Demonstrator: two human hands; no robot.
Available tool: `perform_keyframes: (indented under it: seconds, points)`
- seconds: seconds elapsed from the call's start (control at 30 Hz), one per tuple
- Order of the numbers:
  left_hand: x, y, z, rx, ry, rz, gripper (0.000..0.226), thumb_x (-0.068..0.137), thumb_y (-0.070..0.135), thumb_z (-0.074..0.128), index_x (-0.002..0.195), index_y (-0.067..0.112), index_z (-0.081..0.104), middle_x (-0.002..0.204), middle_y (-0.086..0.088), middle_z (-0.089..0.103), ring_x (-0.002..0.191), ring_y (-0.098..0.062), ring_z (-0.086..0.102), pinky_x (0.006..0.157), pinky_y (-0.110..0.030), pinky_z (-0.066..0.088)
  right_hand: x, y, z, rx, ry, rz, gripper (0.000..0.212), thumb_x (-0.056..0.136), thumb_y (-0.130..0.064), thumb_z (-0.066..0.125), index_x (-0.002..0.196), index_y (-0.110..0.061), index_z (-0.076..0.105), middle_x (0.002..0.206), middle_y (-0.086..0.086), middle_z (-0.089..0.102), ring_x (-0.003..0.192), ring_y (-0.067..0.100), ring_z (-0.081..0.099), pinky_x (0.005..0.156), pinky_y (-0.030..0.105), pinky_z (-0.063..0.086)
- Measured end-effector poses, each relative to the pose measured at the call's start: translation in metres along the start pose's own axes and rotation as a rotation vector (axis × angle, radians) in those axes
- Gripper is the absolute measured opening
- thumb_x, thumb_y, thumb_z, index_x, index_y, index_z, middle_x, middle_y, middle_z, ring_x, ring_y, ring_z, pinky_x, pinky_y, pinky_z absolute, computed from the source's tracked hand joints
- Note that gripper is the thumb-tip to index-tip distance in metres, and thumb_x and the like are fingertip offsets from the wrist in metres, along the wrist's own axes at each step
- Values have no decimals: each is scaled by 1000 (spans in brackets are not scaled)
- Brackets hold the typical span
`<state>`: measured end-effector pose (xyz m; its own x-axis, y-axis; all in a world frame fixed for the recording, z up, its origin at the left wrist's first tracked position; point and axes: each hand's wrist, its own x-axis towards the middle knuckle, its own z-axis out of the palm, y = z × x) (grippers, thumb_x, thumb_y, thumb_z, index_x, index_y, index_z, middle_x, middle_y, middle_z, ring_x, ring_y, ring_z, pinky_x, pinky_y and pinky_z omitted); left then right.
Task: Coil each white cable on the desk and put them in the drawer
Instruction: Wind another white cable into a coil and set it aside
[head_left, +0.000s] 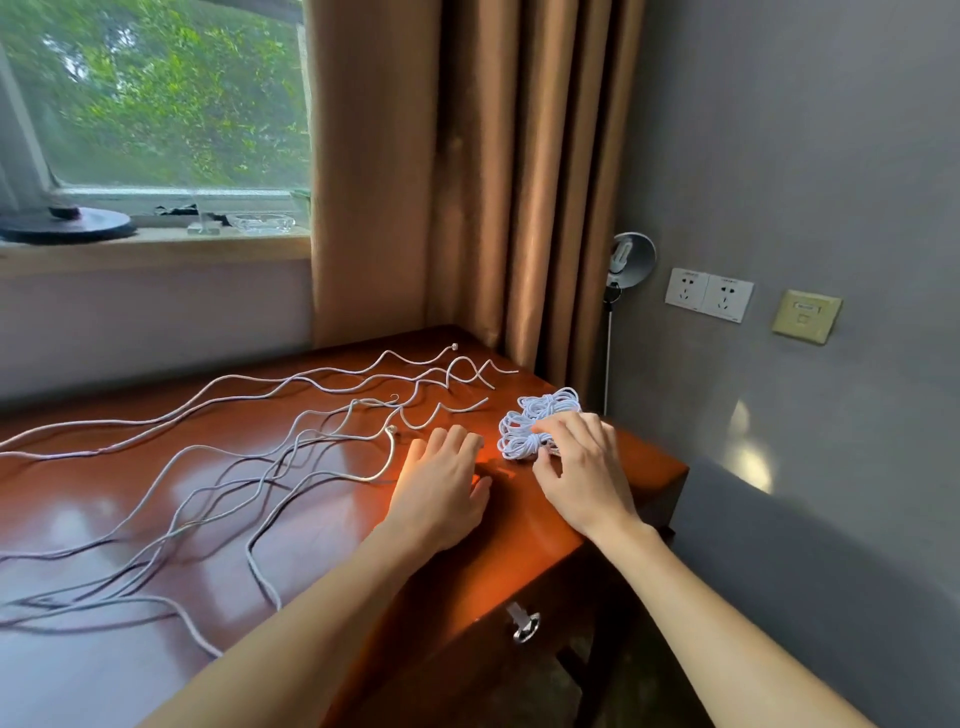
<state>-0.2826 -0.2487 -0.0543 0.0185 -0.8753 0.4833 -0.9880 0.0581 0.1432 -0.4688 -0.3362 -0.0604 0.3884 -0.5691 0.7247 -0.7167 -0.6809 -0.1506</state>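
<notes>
1. Curtain (467, 182) folds hang behind the far corner of the desk (519, 535); a lamp (631, 260) and wall sockets (709, 294) sit to the right.
2. Loose white cables (288, 457) sprawl in wavy lines across the desk top, left of both hands.
3. A coiled bundle (540, 410) lies near the desk's right edge. The right hand (582, 478) has curved fingers on it; whether it grips is unclear.
4. The left hand (441, 488) lies flat on the wood, fingers straight.
5. The drawer (483, 613) below is closed, contents hidden.

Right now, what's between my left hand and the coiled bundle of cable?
Only bare desk, in the head view, separates the left hand from the coiled bundle.
</notes>
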Motion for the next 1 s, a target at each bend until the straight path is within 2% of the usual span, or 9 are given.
perform_keyframes:
  seconds: [0.13, 0.33, 0.5, 0.77, 1.0]
  points:
    - [-11, -11, -16, 61, 13, 17, 50, 98, 50, 51, 141, 25, 45, 138, 7, 49, 127, -17, 43, 108, -34, 33, 3, -16, 0, 25, -51, -28, 26, 89, -21, 60, 114, -23, 67, 112, -6, 65, 109, 18, 55, 99, 35, 41]
    - [-30, -37, -39, 132, 30, -37, 42, 95, 44, 56, 132, 22, 52, 127, 4, 53, 119, -22, 48, 100, -36, 38, 12, -47, 0, 90, -77, -70, 26, 89, -20, 62, 114, -22, 67, 112, -5, 65, 109, 17, 56, 99, 35, 42]
    - [-44, -59, -50, 149, 27, -96, 41, 96, 41, 55, 132, 22, 51, 126, 2, 53, 120, -23, 48, 99, -37, 40, 16, -73, 6, 147, -120, -90, 26, 90, -21, 61, 115, -21, 67, 112, -6, 65, 108, 17, 56, 99, 36, 46]
    - [-57, -79, -48, 64, -37, -204, 41, 101, 48, 45, 134, 26, 52, 136, 4, 53, 127, -21, 46, 107, -37, 35, 14, -99, 13, 191, -207, -105, 28, 90, -20, 59, 117, -24, 65, 115, -8, 64, 110, 16, 53, 100, 34, 43]
    - [-65, -83, -50, 23, -31, -179, 26, 101, 47, 50, 119, 33, 62, 122, 5, 54, 120, -20, 48, 99, -35, 40, 15, -114, 18, 198, -278, -139, 33, 91, -20, 57, 122, -27, 63, 118, -9, 63, 111, 15, 53, 99, 37, 45]
